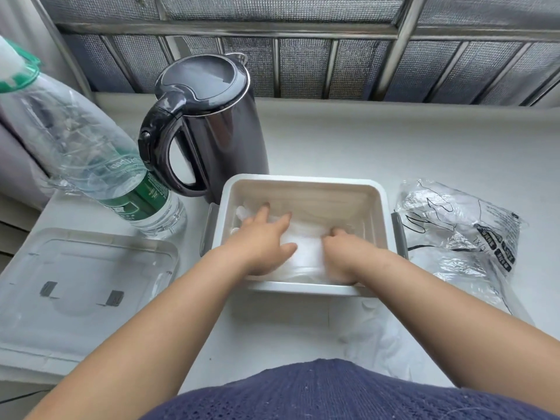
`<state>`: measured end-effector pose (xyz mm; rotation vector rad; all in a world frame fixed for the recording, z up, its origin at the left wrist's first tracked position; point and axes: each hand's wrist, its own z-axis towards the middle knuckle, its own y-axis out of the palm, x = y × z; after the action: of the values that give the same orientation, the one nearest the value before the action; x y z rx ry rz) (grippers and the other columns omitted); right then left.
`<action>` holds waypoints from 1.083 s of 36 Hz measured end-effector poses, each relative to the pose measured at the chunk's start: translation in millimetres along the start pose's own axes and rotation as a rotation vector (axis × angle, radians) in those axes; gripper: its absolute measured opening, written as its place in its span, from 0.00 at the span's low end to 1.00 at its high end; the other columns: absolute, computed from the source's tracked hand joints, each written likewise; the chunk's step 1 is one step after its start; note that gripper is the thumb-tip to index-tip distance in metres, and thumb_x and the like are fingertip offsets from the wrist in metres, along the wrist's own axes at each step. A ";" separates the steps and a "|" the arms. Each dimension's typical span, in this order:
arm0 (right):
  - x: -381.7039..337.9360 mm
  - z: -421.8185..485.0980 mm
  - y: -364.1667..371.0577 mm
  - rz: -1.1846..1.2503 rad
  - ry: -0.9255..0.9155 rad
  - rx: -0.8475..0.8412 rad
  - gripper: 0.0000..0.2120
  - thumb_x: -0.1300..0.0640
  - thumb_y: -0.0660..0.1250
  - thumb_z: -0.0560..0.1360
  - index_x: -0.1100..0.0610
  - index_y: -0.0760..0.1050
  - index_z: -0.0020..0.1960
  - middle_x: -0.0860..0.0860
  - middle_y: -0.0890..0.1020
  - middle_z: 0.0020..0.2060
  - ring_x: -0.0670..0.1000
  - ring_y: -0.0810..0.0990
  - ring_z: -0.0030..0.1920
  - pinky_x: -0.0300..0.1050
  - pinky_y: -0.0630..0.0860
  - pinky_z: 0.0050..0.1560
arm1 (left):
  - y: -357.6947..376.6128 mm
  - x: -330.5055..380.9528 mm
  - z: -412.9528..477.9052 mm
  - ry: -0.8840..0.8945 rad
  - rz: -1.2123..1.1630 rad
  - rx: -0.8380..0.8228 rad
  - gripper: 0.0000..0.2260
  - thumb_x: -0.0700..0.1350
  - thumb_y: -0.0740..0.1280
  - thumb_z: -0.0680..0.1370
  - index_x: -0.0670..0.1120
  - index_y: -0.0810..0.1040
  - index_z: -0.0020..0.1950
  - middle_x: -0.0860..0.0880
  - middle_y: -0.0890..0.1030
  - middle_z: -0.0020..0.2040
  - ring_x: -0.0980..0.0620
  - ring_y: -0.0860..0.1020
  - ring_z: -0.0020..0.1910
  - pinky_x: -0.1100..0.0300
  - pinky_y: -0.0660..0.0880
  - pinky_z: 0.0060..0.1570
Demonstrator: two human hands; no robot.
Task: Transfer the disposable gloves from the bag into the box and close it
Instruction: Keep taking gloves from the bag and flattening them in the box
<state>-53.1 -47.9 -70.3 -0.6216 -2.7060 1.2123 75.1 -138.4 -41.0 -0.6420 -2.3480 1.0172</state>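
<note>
Navy knit top point(303, 395) fills the bottom edge, with both forearms reaching out from it.

White surface point(363, 140) carries everything.
- Clear lid point(85, 286): flat at far left, off the box and apart from it.
- Black kettle point(212, 116): upright behind the box's back-left corner. Can't tell if they touch.
- Plastic bottle point(91, 159): green label, left of the kettle.
- Box point(303, 180): white, open, centre. Grey latches point(400, 234), one on each side.
- Bag point(460, 231): crumpled on the surface just right of the box. Looks flat and mostly empty.
- Gloves point(306, 250): white stack inside the box, on the bottom toward the near wall.
- Loose pile point(381, 338): thin white stuff on the surface in front of the box, right side. Maybe more gloves, can't confirm.

Hands:
- Left hand point(260, 241): fingers straight and spread, flat on the stack, pressing it down.
- Right hand point(342, 256): fingers curled into the stack's right edge, tips hidden. Reads as gripping or tucking the gloves.

Step, my read: seating the gloves in the box, transfer mostly done.

Next calls for:
- Check the loose pile and add it if it's gloves.
- Flatten so nothing rides over the rim, then hands out.
- Fetch the lid from the left, square it to the rim, press down, flip both latches.
- Thin film traps easily under a lid edge, so watch that.
</note>
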 end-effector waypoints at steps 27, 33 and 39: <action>43.1 -107.0 76.4 0.927 -0.014 0.920 0.08 0.66 0.67 0.70 0.56 0.75 0.36 0.51 0.75 0.26 0.46 0.71 0.30 0.33 0.66 0.32 | 67.1 32.2 -53.1 0.384 -0.206 0.776 0.14 0.50 0.60 0.74 0.46 0.83 0.49 0.49 0.83 0.47 0.46 0.81 0.44 0.53 0.76 0.43; 73.0 -92.1 117.3 0.639 0.225 0.324 0.23 0.56 0.61 0.77 0.57 0.65 0.71 0.56 0.75 0.63 0.56 0.73 0.62 0.44 0.68 0.56 | 89.1 37.8 -59.6 0.377 -0.149 0.768 0.17 0.50 0.60 0.74 0.46 0.80 0.57 0.49 0.81 0.52 0.47 0.80 0.48 0.55 0.67 0.51; 91.8 -83.0 122.7 0.603 0.329 0.357 0.25 0.59 0.58 0.77 0.60 0.57 0.73 0.63 0.74 0.59 0.62 0.74 0.58 0.49 0.69 0.49 | 93.8 38.6 -61.9 0.358 -0.136 0.795 0.17 0.49 0.61 0.73 0.45 0.80 0.57 0.48 0.81 0.53 0.45 0.79 0.50 0.49 0.67 0.59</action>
<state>-75.5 120.2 -110.4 -1.4857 -2.0158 1.4924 103.7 -25.8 -65.7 -0.3042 -1.4774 1.4871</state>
